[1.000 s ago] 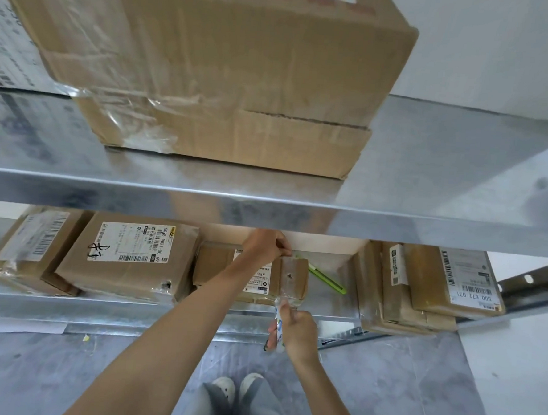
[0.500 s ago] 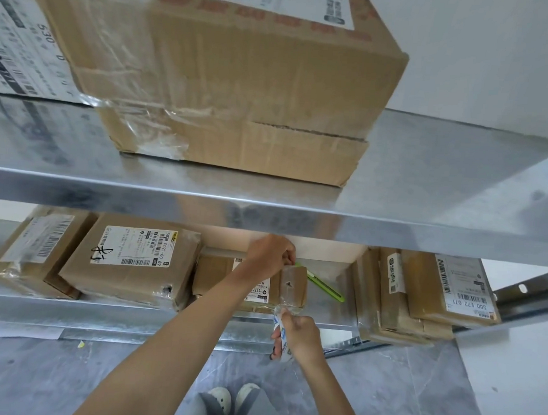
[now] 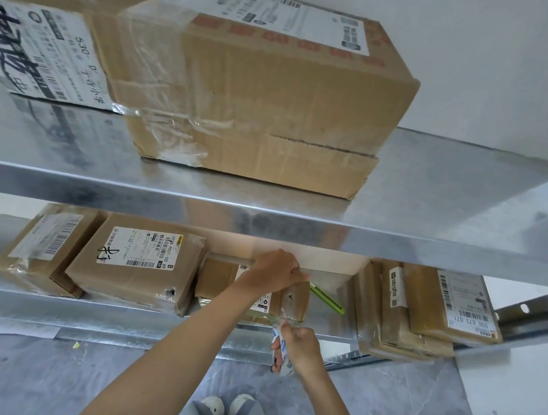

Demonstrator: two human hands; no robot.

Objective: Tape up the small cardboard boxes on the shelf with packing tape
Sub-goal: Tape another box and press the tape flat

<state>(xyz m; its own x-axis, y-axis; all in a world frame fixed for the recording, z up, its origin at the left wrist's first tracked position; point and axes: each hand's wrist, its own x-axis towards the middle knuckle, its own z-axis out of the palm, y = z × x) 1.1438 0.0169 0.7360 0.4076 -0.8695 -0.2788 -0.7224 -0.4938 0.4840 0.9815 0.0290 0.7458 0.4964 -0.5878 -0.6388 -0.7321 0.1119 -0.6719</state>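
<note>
Cardboard crowds the lower metal shelf (image 3: 99,312), and in its middle we see the small cardboard box (image 3: 292,300), just beside a green utility knife (image 3: 328,299). The left hand (image 3: 276,273) sits on the box's top edge, its fingers curled over it and holding it. Below the shelf's front lip, the right hand (image 3: 301,343) has its fingers wrapped round a packing tape roll (image 3: 281,355), and a clear strip runs up from the roll to the box's lower front edge. On the neighbouring parcel (image 3: 134,263) to the left we read "P021-00 69"; on the stacked parcels (image 3: 452,311) at the right, "500 E72 071". On the upper shelf (image 3: 426,216) a large carton (image 3: 256,103) stands against a labelled carton (image 3: 44,55) marked "530- D".
</note>
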